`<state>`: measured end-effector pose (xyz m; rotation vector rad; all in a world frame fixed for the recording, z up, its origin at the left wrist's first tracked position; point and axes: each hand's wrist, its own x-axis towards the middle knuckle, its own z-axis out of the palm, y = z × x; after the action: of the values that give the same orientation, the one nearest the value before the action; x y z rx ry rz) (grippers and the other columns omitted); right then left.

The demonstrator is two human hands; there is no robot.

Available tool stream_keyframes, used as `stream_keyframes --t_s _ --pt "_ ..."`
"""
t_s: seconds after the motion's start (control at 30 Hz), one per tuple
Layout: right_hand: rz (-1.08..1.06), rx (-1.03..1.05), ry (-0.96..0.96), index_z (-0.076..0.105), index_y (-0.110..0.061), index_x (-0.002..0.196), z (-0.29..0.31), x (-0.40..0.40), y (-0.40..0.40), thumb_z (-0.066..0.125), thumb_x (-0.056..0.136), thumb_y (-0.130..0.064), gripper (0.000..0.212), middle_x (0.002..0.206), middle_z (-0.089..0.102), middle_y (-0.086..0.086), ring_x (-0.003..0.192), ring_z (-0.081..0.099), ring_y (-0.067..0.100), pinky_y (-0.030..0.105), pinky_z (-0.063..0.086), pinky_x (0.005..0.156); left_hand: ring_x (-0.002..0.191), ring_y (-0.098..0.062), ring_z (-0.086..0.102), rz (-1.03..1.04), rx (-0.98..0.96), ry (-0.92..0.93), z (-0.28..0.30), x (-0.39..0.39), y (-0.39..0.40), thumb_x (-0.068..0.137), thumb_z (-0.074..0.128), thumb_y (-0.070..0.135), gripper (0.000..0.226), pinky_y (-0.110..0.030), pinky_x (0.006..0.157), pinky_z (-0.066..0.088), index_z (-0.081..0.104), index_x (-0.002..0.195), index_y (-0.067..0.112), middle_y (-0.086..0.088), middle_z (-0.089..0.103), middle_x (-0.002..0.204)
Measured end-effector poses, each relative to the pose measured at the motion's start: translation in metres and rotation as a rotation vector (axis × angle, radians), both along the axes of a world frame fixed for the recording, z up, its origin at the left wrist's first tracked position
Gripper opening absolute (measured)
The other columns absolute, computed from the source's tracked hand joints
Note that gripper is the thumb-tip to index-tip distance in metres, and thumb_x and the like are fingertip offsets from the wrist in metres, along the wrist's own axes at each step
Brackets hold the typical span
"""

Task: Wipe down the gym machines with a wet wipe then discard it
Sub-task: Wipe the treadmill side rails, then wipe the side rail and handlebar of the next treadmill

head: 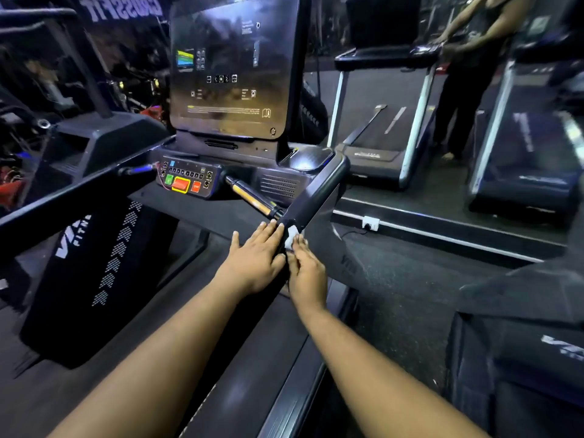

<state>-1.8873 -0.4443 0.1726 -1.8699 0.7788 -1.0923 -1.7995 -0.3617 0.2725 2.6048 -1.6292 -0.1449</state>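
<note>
I stand on a black treadmill, facing its console screen (pixel 234 67) and button panel (pixel 186 181). Its right side handrail (pixel 316 197) runs down toward me. My left hand (pixel 256 260) lies flat on the inner side of this rail with straight fingers. My right hand (pixel 305 273) presses a white wet wipe (pixel 292 237) onto the rail's outer side; only a small part of the wipe shows past my fingers. Both hands meet at the same spot on the rail.
A gold-and-black grip bar (pixel 252 197) sticks out from the console toward the rail. The left handrail (pixel 79 184) runs along my left. A mirror ahead on the right reflects other treadmills (pixel 379 121) and a standing person (pixel 467 74). A wall socket (pixel 370 222) sits at floor level.
</note>
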Motion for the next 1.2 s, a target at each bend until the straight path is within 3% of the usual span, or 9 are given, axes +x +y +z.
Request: stream_keyframes --t_s 0.1,0.23,0.33,0.47,0.63,0.73,0.87,1.0,1.2 --pt "-0.079 0.112 0.019 0.076 -0.015 0.114 0.020 -0.014 0.010 0.063 0.099 -0.023 0.021 0.110 0.076 0.000 0.103 0.069 0.014 0.022 0.049 0.089 0.157 -0.010 -0.001 -0.040 -0.095 -0.027 0.003 -0.005 0.008 0.103 0.040 0.040 0.066 -0.061 0.122 -0.005 0.014 0.163 0.027 0.008 0.006 0.171" --pt "-0.094 0.259 -0.086 0.070 -0.021 0.084 0.046 -0.038 0.026 0.064 0.098 -0.021 0.015 0.070 0.064 -0.011 0.063 0.051 -0.002 0.027 0.045 0.067 0.141 -0.017 0.042 -0.128 -0.312 -0.079 0.005 -0.011 0.021 0.099 0.047 0.051 0.044 -0.053 0.122 0.019 0.054 0.137 0.031 0.006 0.053 0.146" --pt "-0.127 0.279 -0.189 0.071 -0.010 0.089 0.071 -0.060 0.055 0.061 0.100 -0.012 0.015 0.077 0.066 -0.005 0.066 0.052 -0.004 0.014 0.044 0.066 0.102 -0.018 0.063 -0.189 -0.422 0.001 0.016 -0.020 0.033 0.093 0.051 0.066 0.039 -0.038 0.091 0.043 0.066 0.094 0.030 0.010 0.070 0.097" --pt "-0.175 0.454 -0.336 0.067 -0.012 0.085 0.088 -0.089 0.091 0.054 0.103 -0.007 0.024 0.078 0.066 -0.003 0.066 0.057 -0.003 0.018 0.049 0.068 0.078 -0.011 0.063 -0.286 -0.391 0.292 0.030 -0.045 0.048 0.084 0.058 0.075 0.050 -0.035 0.075 0.048 0.064 0.079 0.026 0.011 0.068 0.075" --pt "-0.169 0.660 -0.486 0.068 0.000 0.116 0.108 -0.141 0.140 0.053 0.106 -0.020 0.028 0.107 0.074 0.015 0.091 0.069 0.020 0.039 0.056 0.084 0.069 -0.005 0.063 -0.472 -0.385 0.567 0.043 -0.090 0.077 0.083 0.076 0.056 0.034 -0.032 0.069 0.050 0.066 0.070 0.026 0.010 0.069 0.070" --pt "-0.132 0.683 -0.506 0.068 -0.004 0.116 0.118 -0.177 0.167 0.049 0.107 -0.028 0.032 0.099 0.074 0.013 0.080 0.068 0.018 0.036 0.057 0.071 0.066 -0.002 0.061 -0.529 -0.392 0.610 0.050 -0.118 0.093 0.084 0.080 0.040 0.023 -0.032 0.069 0.051 0.069 0.072 0.024 0.011 0.068 0.068" --pt "-0.134 0.588 -0.471 0.071 -0.011 0.101 0.132 -0.224 0.206 0.047 0.107 -0.027 0.029 0.082 0.073 0.008 0.072 0.065 0.017 0.031 0.054 0.066 0.068 -0.012 0.064 -0.495 -0.392 0.840 0.053 -0.158 0.121 0.085 0.073 0.027 0.013 -0.046 0.078 0.059 0.072 0.078 0.016 -0.004 0.073 0.075" --pt "-0.207 0.370 -0.356 0.073 -0.021 0.109 0.126 -0.267 0.239 0.061 0.101 -0.020 0.015 0.090 0.076 -0.002 0.079 0.064 0.012 0.024 0.050 0.064 0.069 -0.012 0.062 -0.426 -0.411 1.100 0.057 -0.204 0.164 0.094 0.065 0.013 0.011 -0.027 0.066 0.049 0.069 0.083 0.011 -0.005 0.071 0.076" --pt "-0.372 0.190 -0.197 0.075 -0.018 0.100 0.104 -0.342 0.301 0.078 0.089 -0.018 0.011 0.091 0.077 0.001 0.082 0.071 0.011 0.028 0.057 0.074 0.068 -0.012 0.054 -0.374 -0.414 1.192 0.031 -0.273 0.232 0.096 0.053 0.006 0.027 -0.028 0.066 0.046 0.056 0.071 0.017 0.007 0.058 0.064"
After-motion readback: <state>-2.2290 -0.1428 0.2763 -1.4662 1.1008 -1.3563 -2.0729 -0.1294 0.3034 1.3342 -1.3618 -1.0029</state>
